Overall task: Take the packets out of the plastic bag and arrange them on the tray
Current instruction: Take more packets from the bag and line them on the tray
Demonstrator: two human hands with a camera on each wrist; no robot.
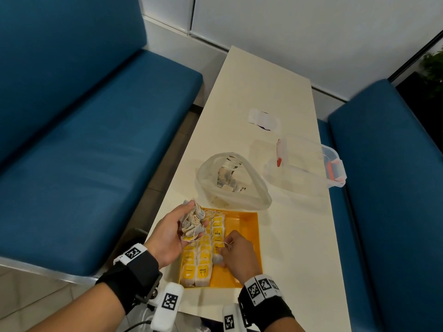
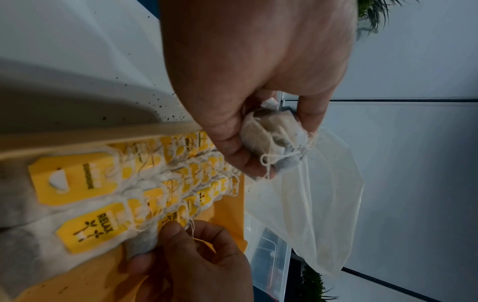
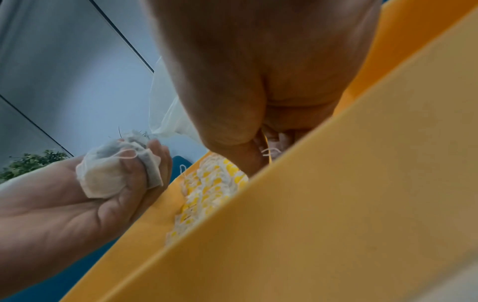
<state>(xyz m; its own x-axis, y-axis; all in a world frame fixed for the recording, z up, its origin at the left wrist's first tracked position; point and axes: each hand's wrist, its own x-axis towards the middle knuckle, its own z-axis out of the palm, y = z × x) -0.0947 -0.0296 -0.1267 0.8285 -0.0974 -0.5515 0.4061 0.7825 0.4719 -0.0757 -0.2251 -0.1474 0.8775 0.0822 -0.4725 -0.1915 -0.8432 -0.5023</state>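
An orange tray (image 1: pixel 247 226) sits at the table's near edge with rows of yellow-tagged tea packets (image 1: pixel 203 255) along its left side. My left hand (image 1: pixel 178 221) hovers over the tray's far left corner and grips a bunch of packets (image 1: pixel 193 220) with tangled strings; the left wrist view shows that bunch (image 2: pixel 274 139) between thumb and fingers. My right hand (image 1: pixel 227 248) is down in the tray and pinches one packet (image 1: pixel 217 258) and its string beside the rows. The clear plastic bag (image 1: pixel 233 180) lies open just beyond the tray, several packets inside.
A clear storage box (image 1: pixel 309 161) with orange clips stands right of the bag, and a small clear lid (image 1: pixel 263 119) lies farther back. Blue benches (image 1: pixel 84 140) flank the narrow cream table (image 1: pixel 287 236). The tray's right half is bare orange.
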